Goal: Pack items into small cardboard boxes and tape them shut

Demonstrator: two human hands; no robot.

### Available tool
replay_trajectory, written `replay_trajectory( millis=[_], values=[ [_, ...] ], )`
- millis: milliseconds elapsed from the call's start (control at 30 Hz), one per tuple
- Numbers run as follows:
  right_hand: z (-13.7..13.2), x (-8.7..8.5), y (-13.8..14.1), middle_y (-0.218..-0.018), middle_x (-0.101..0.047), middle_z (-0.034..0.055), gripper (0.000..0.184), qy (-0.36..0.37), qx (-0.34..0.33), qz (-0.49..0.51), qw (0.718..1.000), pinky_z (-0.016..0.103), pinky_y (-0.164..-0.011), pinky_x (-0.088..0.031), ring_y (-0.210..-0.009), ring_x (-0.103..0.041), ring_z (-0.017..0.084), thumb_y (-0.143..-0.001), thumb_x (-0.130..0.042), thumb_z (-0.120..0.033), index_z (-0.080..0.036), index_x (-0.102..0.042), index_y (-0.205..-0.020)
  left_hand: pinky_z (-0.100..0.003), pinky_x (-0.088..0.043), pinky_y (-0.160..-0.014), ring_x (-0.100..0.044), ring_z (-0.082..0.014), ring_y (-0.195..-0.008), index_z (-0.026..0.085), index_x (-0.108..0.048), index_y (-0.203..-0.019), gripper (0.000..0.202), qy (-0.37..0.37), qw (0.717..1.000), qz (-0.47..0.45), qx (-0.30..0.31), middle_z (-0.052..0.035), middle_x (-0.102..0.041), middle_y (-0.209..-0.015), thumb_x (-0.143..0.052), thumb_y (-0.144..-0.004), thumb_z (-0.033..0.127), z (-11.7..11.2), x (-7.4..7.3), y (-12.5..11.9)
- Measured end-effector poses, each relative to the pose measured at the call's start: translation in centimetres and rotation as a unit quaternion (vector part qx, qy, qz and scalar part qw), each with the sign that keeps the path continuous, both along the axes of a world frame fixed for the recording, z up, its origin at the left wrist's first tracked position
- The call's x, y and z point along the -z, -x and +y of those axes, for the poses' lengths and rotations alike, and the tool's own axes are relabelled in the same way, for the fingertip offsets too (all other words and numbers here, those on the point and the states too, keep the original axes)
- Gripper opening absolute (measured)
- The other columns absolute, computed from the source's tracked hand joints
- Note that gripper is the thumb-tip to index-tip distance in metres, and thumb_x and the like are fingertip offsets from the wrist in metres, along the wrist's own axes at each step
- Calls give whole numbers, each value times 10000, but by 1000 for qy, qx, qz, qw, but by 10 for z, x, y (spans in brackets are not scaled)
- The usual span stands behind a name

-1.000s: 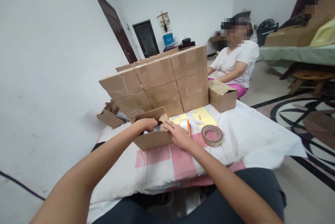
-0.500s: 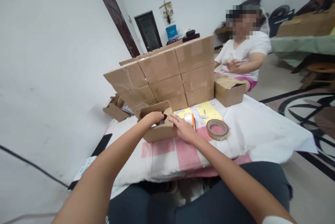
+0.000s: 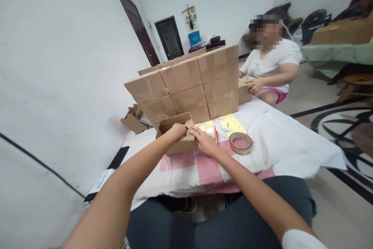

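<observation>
While our left hand (image 3: pixel 178 129) curls its fingers over a flap of the small open carton (image 3: pixel 180 147), the grip there is narrow, though we cannot tell whether it pinches the board or only presses it. Our right hand (image 3: pixel 205 143) lies flat and wide on the flap beside it, holding nothing. The carton sits on the pink-and-white cloth of the surface (image 3: pixel 201 169), just in front of a wall of taped boxes (image 3: pixel 189 86). We judge it light and thin-walled: its flaps should crease readily, so the stiffer side walls or bottom corners look the better hold. Just beside our right hand lie a small white roll (image 3: pixel 210 130) and an orange-handled tool (image 3: pixel 215 134) on a yellow sheet (image 3: pixel 231 123), with a brown tape roll (image 3: pixel 240 143) near. No brand shows on any box, and the paper slip (image 3: pixel 100 181) at the left bears print too small to read.
</observation>
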State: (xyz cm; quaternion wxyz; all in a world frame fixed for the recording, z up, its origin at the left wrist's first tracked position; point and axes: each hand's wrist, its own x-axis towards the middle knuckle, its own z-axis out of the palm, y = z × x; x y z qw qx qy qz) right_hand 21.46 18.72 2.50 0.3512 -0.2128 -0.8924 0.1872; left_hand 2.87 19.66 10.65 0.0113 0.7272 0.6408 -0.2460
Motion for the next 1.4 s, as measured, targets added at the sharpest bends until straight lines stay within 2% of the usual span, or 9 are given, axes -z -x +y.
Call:
replay_trajectory(
  millis=[233,367,467,633,867,1033,1133,1267,1400],
  values=[
    [7,4,1,-1490,-472,117,494,-32,-29,37,998,472,-1089,-433,-1314,-481,256,-884,-463,-61,-227,-542,-1342,-332,-533,-861,-685,-246,-1002,170,-712,-1074,413,-220,954,-140,-151,-133,-745,-1047,-620,-888,528,-29,-33,30],
    [9,8,5,-1491,-449,140,488,-14,-50,64,997,495,-1125,-400,-1369,-433,256,-880,-432,-42,-216,-550,-1320,-349,-504,-962,-559,-259,-1294,164,-536,-1368,681,-436,830,-255,-236,-148,-646,-1340,-56,-1018,497,-88,4,61],
    [9,8,7,-1468,-458,150,467,-14,-45,74,996,511,-1130,-392,-1372,-436,263,-863,-443,-37,-218,-579,-1271,-342,-562,-859,-649,-246,-1181,89,-489,-1392,865,-498,748,-346,-270,-201,-663,-1286,169,-960,447,-120,49,79],
    [11,4,8,-1420,-490,139,365,-1,-53,78,996,498,-1112,-416,-1349,-460,268,-864,-503,-85,-227,-621,-1179,-340,-550,-933,-595,-226,-1275,148,-500,-1402,747,-482,697,-487,-213,-157,-573,-1439,-15,-974,520,-132,91,101],
    [12,3,5,-1204,-642,107,200,44,-18,150,988,453,-1004,-488,-1154,-598,248,-952,-502,-218,-225,-685,-871,-479,-350,-1165,-400,-308,-1418,211,-569,-1334,527,-476,664,-573,-62,-114,-462,-1498,-413,-907,480,-142,99,104],
    [2,-11,5,-854,-685,53,298,89,42,211,972,393,-822,-530,-849,-648,213,-947,-549,-301,-225,-598,-663,-431,-395,-1113,-513,-270,-1233,227,-639,-998,219,-537,607,-573,-126,-87,-541,-1225,-513,-935,396,-151,105,85],
    [6,-18,11,-975,-685,64,62,160,70,210,962,356,-776,-554,-891,-660,208,-889,-599,-271,-225,-634,-913,-400,-389,-1111,-502,-255,-1232,232,-574,-888,181,-543,571,-591,-171,-71,-518,-1211,-538,-928,405,-144,112,75],
    [22,-26,15,-1523,-433,124,736,191,36,143,971,440,-1059,-471,-1374,-463,245,-810,-579,-165,-266,-326,-1495,-386,-344,-1146,-450,-233,-1317,260,-529,-1170,279,-543,520,-629,-198,-81,-485,-1327,-520,-936,412,-131,120,68],
    [32,-30,12,-1606,-347,72,788,187,-26,98,977,504,-1179,-319,-1489,-308,234,-838,-514,-146,-319,-245,-1558,-402,-334,-1152,-440,-225,-1346,313,-340,-1428,576,-519,472,-686,-190,-78,-465,-1434,-569,-907,402,-128,125,70]
  ],
)
